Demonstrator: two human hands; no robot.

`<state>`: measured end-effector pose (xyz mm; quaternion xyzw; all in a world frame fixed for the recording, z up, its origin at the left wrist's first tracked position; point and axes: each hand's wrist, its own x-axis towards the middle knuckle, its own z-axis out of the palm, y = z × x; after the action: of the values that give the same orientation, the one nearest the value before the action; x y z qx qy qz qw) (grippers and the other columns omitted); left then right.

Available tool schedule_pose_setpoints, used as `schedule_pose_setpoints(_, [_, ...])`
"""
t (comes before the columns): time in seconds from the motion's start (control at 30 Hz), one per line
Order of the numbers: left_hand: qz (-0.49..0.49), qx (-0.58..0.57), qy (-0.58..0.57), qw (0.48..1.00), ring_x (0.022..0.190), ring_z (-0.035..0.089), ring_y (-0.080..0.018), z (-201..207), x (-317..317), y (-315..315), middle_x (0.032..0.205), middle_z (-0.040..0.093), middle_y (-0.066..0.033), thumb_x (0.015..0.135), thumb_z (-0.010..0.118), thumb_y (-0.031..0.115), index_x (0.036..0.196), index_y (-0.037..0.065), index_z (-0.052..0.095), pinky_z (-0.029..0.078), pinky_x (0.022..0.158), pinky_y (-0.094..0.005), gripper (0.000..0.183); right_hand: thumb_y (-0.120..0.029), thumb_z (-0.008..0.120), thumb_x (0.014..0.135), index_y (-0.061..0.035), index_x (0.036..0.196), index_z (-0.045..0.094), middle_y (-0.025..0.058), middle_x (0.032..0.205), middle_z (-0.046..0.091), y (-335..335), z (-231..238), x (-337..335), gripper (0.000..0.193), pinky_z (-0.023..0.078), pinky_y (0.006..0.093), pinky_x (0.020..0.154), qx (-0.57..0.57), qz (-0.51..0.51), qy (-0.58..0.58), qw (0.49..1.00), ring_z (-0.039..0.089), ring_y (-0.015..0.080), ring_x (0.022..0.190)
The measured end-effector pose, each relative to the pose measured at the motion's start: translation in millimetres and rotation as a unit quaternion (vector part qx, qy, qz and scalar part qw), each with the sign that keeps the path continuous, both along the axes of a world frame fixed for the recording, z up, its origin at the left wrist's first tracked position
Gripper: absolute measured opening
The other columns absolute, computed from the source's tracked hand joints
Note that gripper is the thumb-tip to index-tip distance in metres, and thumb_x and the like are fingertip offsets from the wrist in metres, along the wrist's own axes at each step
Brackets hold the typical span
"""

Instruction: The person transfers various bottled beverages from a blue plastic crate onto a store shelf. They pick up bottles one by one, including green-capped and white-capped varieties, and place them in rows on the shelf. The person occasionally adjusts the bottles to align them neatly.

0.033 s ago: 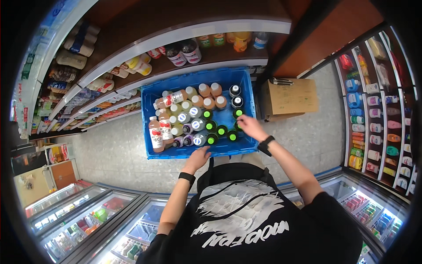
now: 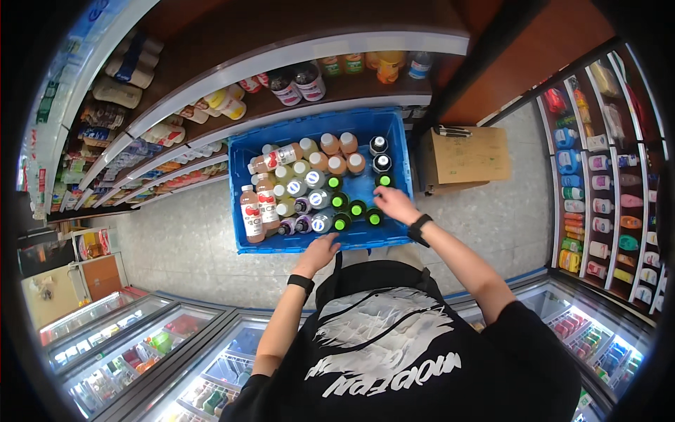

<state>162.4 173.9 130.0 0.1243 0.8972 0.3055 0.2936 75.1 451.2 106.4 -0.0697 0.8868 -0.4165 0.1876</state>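
Observation:
A blue plastic crate (image 2: 247, 176) stands before me, packed with upright drink bottles. My left hand (image 2: 318, 254) lies over its near rim, fingers hooked on the edge. My right hand (image 2: 397, 205) reaches in over the right side with its fingers curled; what is under the fingertips is hidden. Just beyond the fingers is a green-capped bottle (image 2: 384, 181), and several more like this one (image 2: 357, 208) stand left of the hand. Two black-capped bottles (image 2: 380, 156) are in the far right corner. A pink-labelled bottle (image 2: 275, 157) lies on its side across others.
Shelves of drinks (image 2: 295, 84) run along the far side, close behind the crate. A brown cardboard box (image 2: 464, 158) stands on the floor to the right. Shelves of household bottles (image 2: 601, 179) are farther right. Glass-doored coolers (image 2: 151, 348) line the near side.
My right hand has drawn slightly nearer to me within the crate's right side. The left hand stays on the near rim. The whole view has shifted very slightly.

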Motion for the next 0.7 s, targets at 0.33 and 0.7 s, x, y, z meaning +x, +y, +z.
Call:
schedule_pose_setpoints(0.33, [0.114,0.071,-0.044,0.99,0.101,0.061,-0.0364,48.7,7.5,-6.8,0.108,0.064,-0.0214,0.091,0.055,0.02,0.121,0.003,0.054,0.049,0.085,-0.0422,0.034,-0.032,0.068,0.078,-0.0093,0.122,0.046,0.0234,0.105,0.058,-91.0,-88.3,13.8,0.055,0.052,0.0448,0.075,0.246,0.21,-0.019,0.946,0.062,0.0381,0.093])
schedule_pose_setpoints(0.7, [0.131,0.09,-0.026,0.987,0.094,0.065,-0.0323,29.4,-1.0,-20.0,0.1,0.067,-0.0192,0.089,0.058,0.018,0.12,0.006,0.057,0.051,0.08,-0.0378,0.032,-0.04,0.066,0.077,-0.0058,0.088,0.063,0.0185,0.079,0.066,-41.0,-27.4,-49.2,0.036,0.051,0.0468,0.071,0.075,0.115,0.074,0.988,0.064,0.0381,0.079])
